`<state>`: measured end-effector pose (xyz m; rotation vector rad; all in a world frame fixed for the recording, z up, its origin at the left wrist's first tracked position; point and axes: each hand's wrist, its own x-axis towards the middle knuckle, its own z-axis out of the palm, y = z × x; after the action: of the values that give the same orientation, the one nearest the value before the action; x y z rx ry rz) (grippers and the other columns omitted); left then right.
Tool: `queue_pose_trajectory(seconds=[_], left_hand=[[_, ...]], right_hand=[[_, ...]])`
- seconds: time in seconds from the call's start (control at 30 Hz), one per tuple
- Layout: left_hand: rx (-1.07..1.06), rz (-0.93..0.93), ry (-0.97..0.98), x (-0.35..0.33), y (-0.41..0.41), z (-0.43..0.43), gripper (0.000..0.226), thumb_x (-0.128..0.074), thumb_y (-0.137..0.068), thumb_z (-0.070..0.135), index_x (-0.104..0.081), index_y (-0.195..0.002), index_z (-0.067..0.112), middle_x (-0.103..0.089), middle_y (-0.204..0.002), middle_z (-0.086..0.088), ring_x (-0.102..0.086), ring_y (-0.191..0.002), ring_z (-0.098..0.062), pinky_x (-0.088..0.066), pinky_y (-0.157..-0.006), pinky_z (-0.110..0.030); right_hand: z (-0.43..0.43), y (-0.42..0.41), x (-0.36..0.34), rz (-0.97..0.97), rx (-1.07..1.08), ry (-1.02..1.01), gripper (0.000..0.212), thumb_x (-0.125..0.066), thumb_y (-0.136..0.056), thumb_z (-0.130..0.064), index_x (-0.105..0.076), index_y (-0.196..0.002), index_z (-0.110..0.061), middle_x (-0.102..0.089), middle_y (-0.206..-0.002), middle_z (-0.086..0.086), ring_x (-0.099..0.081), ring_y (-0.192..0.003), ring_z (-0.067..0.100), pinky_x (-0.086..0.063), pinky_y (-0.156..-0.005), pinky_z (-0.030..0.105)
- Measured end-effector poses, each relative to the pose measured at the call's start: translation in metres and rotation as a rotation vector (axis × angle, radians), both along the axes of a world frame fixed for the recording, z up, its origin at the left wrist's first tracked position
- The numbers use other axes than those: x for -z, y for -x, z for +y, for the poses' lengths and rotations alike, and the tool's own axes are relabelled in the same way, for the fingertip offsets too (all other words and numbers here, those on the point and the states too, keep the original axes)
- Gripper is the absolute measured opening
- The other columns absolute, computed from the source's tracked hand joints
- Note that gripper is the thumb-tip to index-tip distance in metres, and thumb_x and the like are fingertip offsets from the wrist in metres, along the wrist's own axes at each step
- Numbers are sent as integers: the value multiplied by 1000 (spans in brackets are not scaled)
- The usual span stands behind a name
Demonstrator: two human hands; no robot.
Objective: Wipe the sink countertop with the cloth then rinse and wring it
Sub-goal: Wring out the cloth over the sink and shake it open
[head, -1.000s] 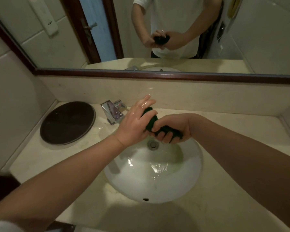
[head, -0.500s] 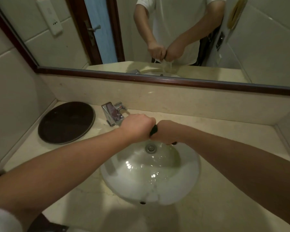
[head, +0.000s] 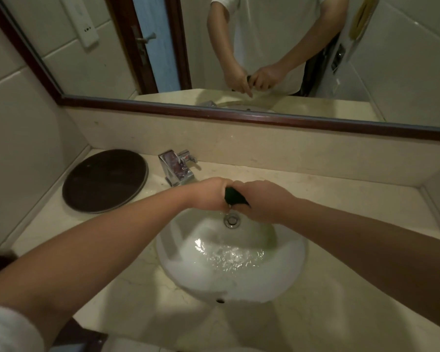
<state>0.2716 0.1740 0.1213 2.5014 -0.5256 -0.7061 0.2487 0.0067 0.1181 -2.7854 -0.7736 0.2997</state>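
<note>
Cloth [head: 233, 196]: dark green, twisted between left hand [head: 210, 193] and right hand [head: 262, 199], both sets of fingers clenched on it, above the sink [head: 285, 270] drain. Water pooled below. Judged: wringing under way; counter [head: 341, 199] wiping apparently complete.

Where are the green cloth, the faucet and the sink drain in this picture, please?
green cloth [head: 233, 196], head view, visible strip between the two fists.
faucet [head: 174, 171], head view, flat chrome spout.
sink drain [head: 231, 221], head view, metal plug at the centre.

Most of the cloth [head: 233, 196] is hidden inside both fists.
</note>
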Motion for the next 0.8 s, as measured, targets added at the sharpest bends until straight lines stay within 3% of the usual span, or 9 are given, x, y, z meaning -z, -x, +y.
queue_pose_trajectory(seconds=[0.1, 0.17, 0.3, 0.4, 0.47, 0.53, 0.67, 0.73, 0.8], left_hand=[[-168, -24, 219, 3, 6, 11, 82, -81, -70, 18, -36, -138, 30, -59, -113, -1, -68, -85, -17, -56, -67, -29], [-167, -291, 237, 6, 18, 16, 92, -82, -71, 25, -26, -144, 33, -50, -127, -1, -60, -105, -18, -53, -84, -30], [21, -1004, 105, 18, 35, 17, 82, -79, -73, 18, -30, -139, 22, -31, -140, -13, -50, -121, -36, -50, -96, -48], [147, -1232, 216, 16, 28, 6, 57, -69, -83, 14, -40, -132, 16, -34, -137, -12, -43, -126, -37, -45, -99, -53], [185, -1329, 317, 8, 21, 2, 39, -58, -89, 12, -46, -126, 14, -43, -132, -10, -54, -116, -37, -50, -89, -51], [231, -1372, 345, -2, 15, 2, 35, -59, -90, 11, -49, -122, 14, -52, -126, -7, -64, -97, -35, -53, -74, -46], [314, -1339, 279, -16, 10, 3, 34, -66, -83, 10, -55, -115, 13, -71, -107, -6, -69, -82, -26, -55, -58, -35], [280, -1210, 147, -23, 10, 1, 33, -73, -74, 12, -61, -105, 14, -71, -89, -5, -68, -74, -27, -49, -47, -32], [218, -991, -61, -34, 11, -4, 23, -69, -77, 19, -62, -99, 14, -69, -87, -7, -68, -75, -31, -39, -49, -32]], right_hand=[[-5, -4, -4, 315, 127, -302, 16, -57, -94, -33, -59, -105, -22, -65, -86, 4, -60, -75, 20, -41, -63, 30], [-10, -6, -8, 594, 281, -543, 14, -54, -96, -30, -60, -94, -17, -56, -69, 1, -50, -55, 15, -39, -53, 27], [-24, -7, -26, 1236, 551, -940, 25, -47, -96, -35, -57, -99, -13, -45, -62, -4, -34, -42, 4, -23, -35, 15], [-20, -2, -37, 1556, 458, -960, 20, -53, -85, -33, -56, -92, -14, -42, -58, -5, -36, -39, 1, -15, -34, 11], [-16, 0, -41, 1714, 334, -960, 17, -60, -81, -29, -61, -89, -14, -41, -58, -5, -40, -39, 2, -14, -34, 11], [-16, 0, -45, 1784, 228, -953, 17, -66, -80, -28, -65, -89, -14, -41, -59, -6, -41, -40, 1, -15, -34, 12], [-18, -2, -60, 1637, 238, -880, 19, -49, -89, -33, -57, -90, -15, -38, -55, -9, -35, -37, -1, -15, -31, 12], [-15, -1, -65, 1489, 305, -815, 19, -44, -93, -30, -53, -82, -18, -32, -54, -11, -28, -36, 0, -11, -32, 13], [-11, -1, -65, 1307, 385, -691, 22, -46, -92, -24, -47, -70, -21, -28, -53, -10, -22, -38, 3, -9, -36, 15]])
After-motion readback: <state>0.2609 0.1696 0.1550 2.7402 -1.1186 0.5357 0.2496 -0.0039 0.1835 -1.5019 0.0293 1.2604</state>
